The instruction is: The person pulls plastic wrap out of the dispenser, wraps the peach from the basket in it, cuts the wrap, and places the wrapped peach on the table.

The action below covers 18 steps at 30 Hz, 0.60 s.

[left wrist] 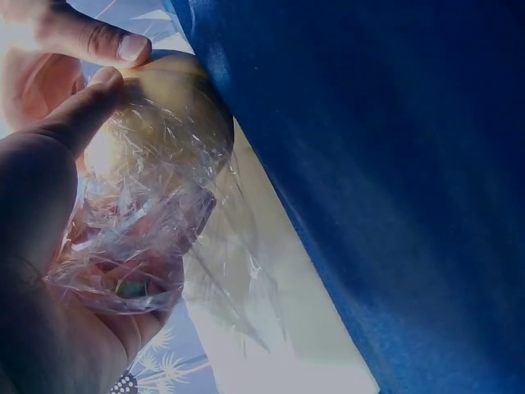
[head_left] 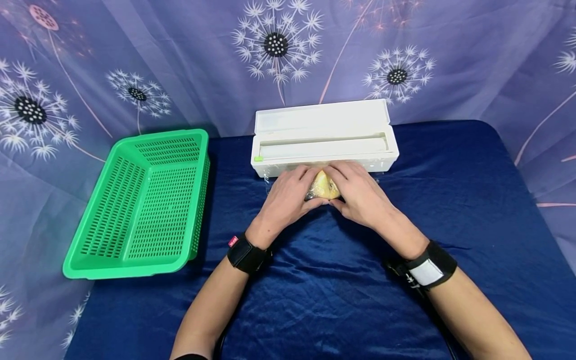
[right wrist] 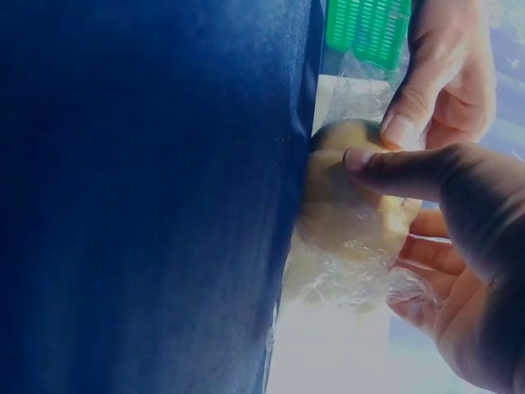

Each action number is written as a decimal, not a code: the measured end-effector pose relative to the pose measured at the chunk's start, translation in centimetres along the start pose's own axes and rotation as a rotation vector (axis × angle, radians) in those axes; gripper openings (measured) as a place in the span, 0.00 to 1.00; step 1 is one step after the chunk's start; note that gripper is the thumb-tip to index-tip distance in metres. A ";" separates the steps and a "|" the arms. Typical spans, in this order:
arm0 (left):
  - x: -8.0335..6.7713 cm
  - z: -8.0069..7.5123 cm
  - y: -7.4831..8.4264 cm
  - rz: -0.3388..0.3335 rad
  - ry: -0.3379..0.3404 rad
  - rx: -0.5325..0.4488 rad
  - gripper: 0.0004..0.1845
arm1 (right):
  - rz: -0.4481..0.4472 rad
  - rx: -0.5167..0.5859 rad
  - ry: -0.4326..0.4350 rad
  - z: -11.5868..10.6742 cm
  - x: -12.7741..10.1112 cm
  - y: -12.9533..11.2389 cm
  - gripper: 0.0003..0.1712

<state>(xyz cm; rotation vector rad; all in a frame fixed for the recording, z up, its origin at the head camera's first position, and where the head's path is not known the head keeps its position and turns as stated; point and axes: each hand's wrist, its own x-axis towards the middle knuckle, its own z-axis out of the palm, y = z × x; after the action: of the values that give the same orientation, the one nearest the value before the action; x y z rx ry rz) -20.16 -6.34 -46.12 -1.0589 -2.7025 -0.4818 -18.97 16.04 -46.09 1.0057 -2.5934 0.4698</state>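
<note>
A smooth, rounded yellow fruit (head_left: 323,187), its exact kind unclear, is partly wrapped in crinkled clear cling film (left wrist: 135,217). My left hand (head_left: 287,196) holds it from the left, thumb on the near side and fingers behind. From the right, my right hand (head_left: 362,194) grips it in the same way, and the two thumbs nearly meet. In the left wrist view, loose film bunches over the left fingers. Just beyond the hands stands a white cling film box (head_left: 324,162) with its lid (head_left: 321,117) raised. The fruit's far side is hidden in the head view.
A green perforated plastic basket (head_left: 195,200) stands on the left of the table. Dark blue cloth (head_left: 324,300) covers the table. A purple curtain with dandelion prints (head_left: 193,55) hangs right behind the box. Each wrist wears a black strap (head_left: 246,254).
</note>
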 end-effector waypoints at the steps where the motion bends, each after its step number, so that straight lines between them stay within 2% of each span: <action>1: 0.0 0.0 0.0 0.001 0.000 -0.003 0.42 | 0.002 0.003 -0.001 0.0 0.0 0.0 0.45; 18: 0.1 0.1 0.0 -0.008 -0.001 -0.005 0.41 | -0.003 0.027 -0.012 -0.3 0.1 0.1 0.43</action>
<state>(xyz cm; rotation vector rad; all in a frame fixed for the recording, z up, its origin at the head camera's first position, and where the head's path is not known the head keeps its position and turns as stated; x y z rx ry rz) -20.23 -6.26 -46.16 -1.0498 -2.7088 -0.4900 -19.04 16.21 -45.82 1.0240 -2.6023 0.5015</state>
